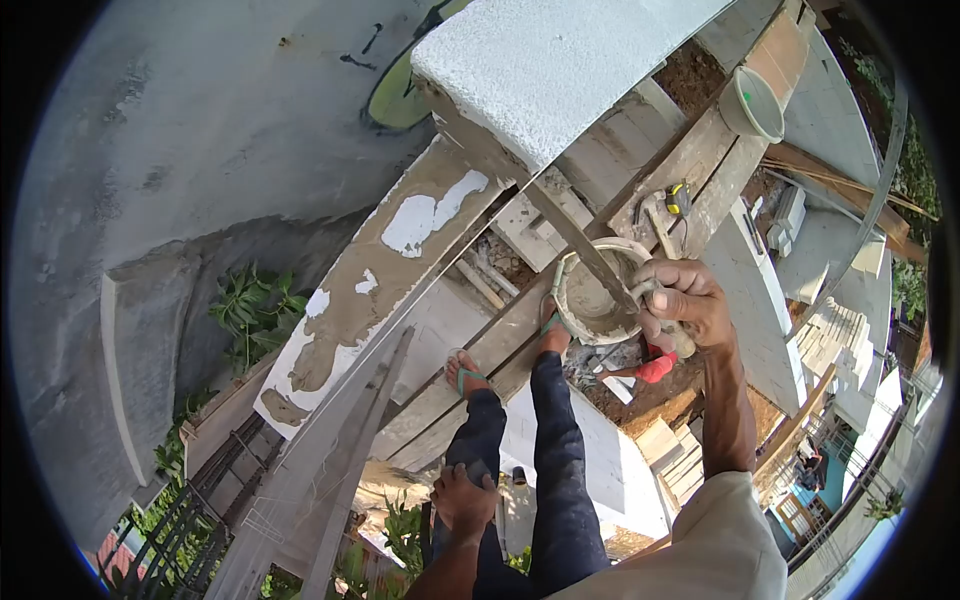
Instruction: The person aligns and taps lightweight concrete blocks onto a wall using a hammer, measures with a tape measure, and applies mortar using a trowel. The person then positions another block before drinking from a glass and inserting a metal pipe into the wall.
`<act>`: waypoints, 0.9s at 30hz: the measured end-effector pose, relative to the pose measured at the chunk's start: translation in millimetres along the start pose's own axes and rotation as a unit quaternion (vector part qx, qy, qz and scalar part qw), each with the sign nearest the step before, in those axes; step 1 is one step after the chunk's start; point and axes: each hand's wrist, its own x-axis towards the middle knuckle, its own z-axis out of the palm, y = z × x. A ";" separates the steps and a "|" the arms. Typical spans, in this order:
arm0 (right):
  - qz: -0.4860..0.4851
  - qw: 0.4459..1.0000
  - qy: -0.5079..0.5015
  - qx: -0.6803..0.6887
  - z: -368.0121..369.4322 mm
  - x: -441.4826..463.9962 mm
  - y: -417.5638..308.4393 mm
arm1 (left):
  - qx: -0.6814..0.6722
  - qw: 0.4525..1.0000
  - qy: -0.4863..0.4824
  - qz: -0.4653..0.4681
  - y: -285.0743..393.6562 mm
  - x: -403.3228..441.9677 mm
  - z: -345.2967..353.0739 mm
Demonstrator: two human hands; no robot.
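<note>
My right hand is closed around the handle of a trowel. The long, mortar-smeared trowel blade points up and left, its tip near the lower corner of a white block. Below the blade stands a round bucket with grey mortar inside. My left hand lies on my thigh with nothing in it, its fingers apart. To the left of the bucket runs a narrow ledge, partly coated in grey mortar with white patches showing.
My sandalled feet stand on wooden planks above lower ground. A yellow-black tape measure and a pale bucket sit along the planks. Something red shows below. A grey wall rises at left.
</note>
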 end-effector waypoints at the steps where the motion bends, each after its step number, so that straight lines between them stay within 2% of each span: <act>1: -0.001 1.000 0.007 0.008 -5.7 -13.4 18.8 | -0.003 1.000 -0.007 -0.013 1.1 0.7 1.0; 2: 0.000 1.000 0.025 0.013 -6.9 -26.8 34.8 | -0.004 1.000 -0.015 -0.025 1.2 1.7 1.3; 5: 0.092 0.985 0.144 0.009 -16.8 -65.6 101.9 | -0.001 0.999 -0.030 -0.028 2.8 2.7 1.6; 7: 0.224 0.930 0.203 -0.210 -22.2 -74.4 146.6 | 0.009 0.998 -0.051 -0.019 5.2 4.3 0.1; 9: 0.222 0.865 0.252 -0.374 -21.2 -69.1 190.5 | 0.004 0.998 -0.050 -0.022 4.5 5.9 1.4; 11: 0.157 0.804 0.310 -0.482 -61.5 -71.0 304.2 | 0.009 0.999 -0.043 -0.005 7.1 7.8 -0.4; 12: 0.162 0.803 0.322 -0.475 -75.4 -74.5 342.0 | 0.004 0.999 -0.033 0.000 7.4 9.0 -0.9; 13: 0.084 0.713 0.271 -0.641 -88.9 -77.3 375.1 | 0.014 0.999 -0.034 0.010 7.5 9.1 -0.6; 14: 0.003 0.592 0.205 -0.780 -97.6 -78.2 391.1 | 0.031 0.999 -0.030 0.011 7.3 8.9 0.9; 17: -0.014 0.588 0.227 -0.776 -113.2 -77.7 399.0 | 0.054 0.998 -0.021 0.019 14.1 13.1 0.0; 18: 0.001 0.665 0.224 -0.713 -118.4 -76.4 383.3 | 0.059 0.998 -0.018 0.024 15.2 11.3 -2.5; 19: 0.006 0.667 0.226 -0.709 -119.2 -77.2 365.6 | 0.065 0.997 -0.021 0.026 16.4 10.7 -4.8; 21: 0.285 0.724 0.259 -0.572 -123.2 -76.6 326.3 | 0.055 0.998 -0.030 0.026 22.3 12.2 -7.8; 22: 0.283 0.705 0.206 -0.618 -133.6 -78.4 316.4 | 0.057 0.997 -0.032 0.028 24.8 12.3 -8.4; 23: 0.285 0.706 0.206 -0.615 -142.4 -77.7 308.2 | 0.061 0.997 -0.024 0.035 26.4 12.4 -8.7; 25: 0.220 0.641 0.142 -0.722 -153.9 -69.7 281.5 | 0.068 0.997 -0.016 0.042 25.9 13.1 -8.8; 26: 0.221 0.643 0.141 -0.720 -161.0 -62.1 272.9 | 0.069 0.996 -0.013 0.047 25.5 14.0 -7.0; 27: 0.173 0.583 0.123 -0.784 -168.6 -53.1 265.8 | 0.069 0.996 -0.011 0.052 25.4 14.1 -5.3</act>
